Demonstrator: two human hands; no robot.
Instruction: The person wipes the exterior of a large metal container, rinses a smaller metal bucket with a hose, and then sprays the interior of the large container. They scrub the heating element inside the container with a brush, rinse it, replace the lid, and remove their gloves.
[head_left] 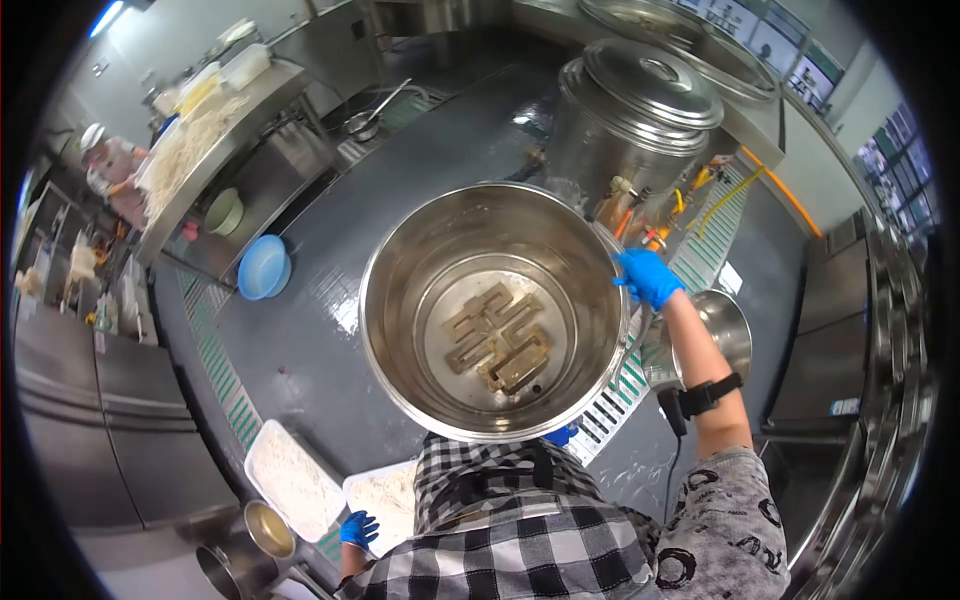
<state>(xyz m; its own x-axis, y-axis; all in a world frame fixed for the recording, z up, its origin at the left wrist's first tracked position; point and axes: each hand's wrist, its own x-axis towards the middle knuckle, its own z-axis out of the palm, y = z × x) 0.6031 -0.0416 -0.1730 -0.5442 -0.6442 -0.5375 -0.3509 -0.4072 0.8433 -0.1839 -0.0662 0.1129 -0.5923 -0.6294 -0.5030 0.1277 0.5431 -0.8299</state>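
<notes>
A large, deep steel pot (395,340) stands in front of me, its mouth facing up. On its bottom rests a metal piece of angular, maze-like bars (500,335). My right hand (648,278), in a blue glove, is at the pot's right rim with its fingers curled against the edge. Low on the left, my left hand (359,530), also gloved in blue, has its fingers apart and holds nothing. It is nearest to a white tray (350,490) of pale, flour-like material, beside my checked apron.
A lidded steel vat (630,130) stands beyond the pot, with orange and yellow hoses (735,200) beside it. Right of the pot is a steel bowl (725,335). A blue basin (264,268) sits on the floor. Another person (110,170) works at a far-left counter.
</notes>
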